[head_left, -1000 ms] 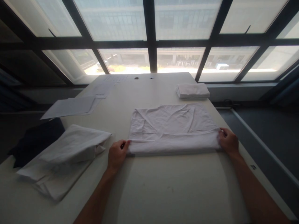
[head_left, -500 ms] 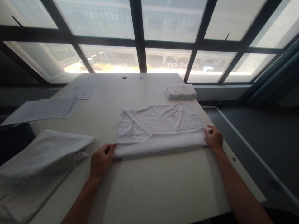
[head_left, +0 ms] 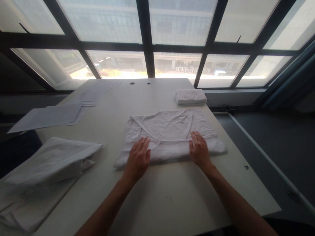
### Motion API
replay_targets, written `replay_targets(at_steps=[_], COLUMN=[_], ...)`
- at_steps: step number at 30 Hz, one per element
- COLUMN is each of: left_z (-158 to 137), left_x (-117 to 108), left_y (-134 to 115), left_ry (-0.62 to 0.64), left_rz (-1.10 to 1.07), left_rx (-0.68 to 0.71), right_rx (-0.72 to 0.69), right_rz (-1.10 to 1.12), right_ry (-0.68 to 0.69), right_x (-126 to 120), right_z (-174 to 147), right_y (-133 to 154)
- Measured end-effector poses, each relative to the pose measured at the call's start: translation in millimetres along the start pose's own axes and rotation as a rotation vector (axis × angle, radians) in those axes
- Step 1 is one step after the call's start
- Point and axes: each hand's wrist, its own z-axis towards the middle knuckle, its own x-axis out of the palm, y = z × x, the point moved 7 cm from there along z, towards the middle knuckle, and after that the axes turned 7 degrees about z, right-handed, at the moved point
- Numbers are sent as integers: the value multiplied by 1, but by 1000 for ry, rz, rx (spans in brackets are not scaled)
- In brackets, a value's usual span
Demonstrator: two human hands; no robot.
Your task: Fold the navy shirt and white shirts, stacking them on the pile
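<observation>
A white cloth garment (head_left: 167, 124) lies partly folded on the white table (head_left: 157, 200), its near edge turned over into a flat band. My left hand (head_left: 138, 157) rests on the left part of that band with the fingers stretched out. Over the right part of the band lies my right hand (head_left: 199, 149), also flat with its fingers extended. Neither hand grips the cloth. Creases and a diagonal fold show on the garment's far portion.
A neat stack of folded white cloth (head_left: 190, 96) sits at the table's far right edge. Sheets of paper (head_left: 54, 114) lie at the far left. Crumpled white fabric (head_left: 49, 164) covers the near left, beside something dark blue (head_left: 19, 149). Windows stand behind the table.
Both hands have let go of the folded band's outer ends and moved inward onto its top. The band's corners now lie spread on the table.
</observation>
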Motion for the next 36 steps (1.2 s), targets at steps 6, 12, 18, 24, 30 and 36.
replay_targets(at_steps=[6, 12, 18, 24, 30, 36], left_z=[20, 18, 16, 15, 7, -25], left_x=[69, 82, 80, 84, 77, 53], left_y=[-98, -97, -96, -96, -82, -25], left_ry=[268, 221, 229, 241, 249, 267], left_rz=[-10, 47, 58, 44, 68, 185], left_rx=[302, 305, 293, 293, 276, 173], right_rx=[-3, 71, 266, 388, 429, 401], right_rz=[-123, -161, -266, -361, -385, -352], right_ry=[376, 354, 318, 270, 197, 161], right_x=[62, 54, 20, -9, -11, -10], right_z=[-15, -21, -18, -11, -14, -17], right_y=[58, 18, -74, -152, -164, -169])
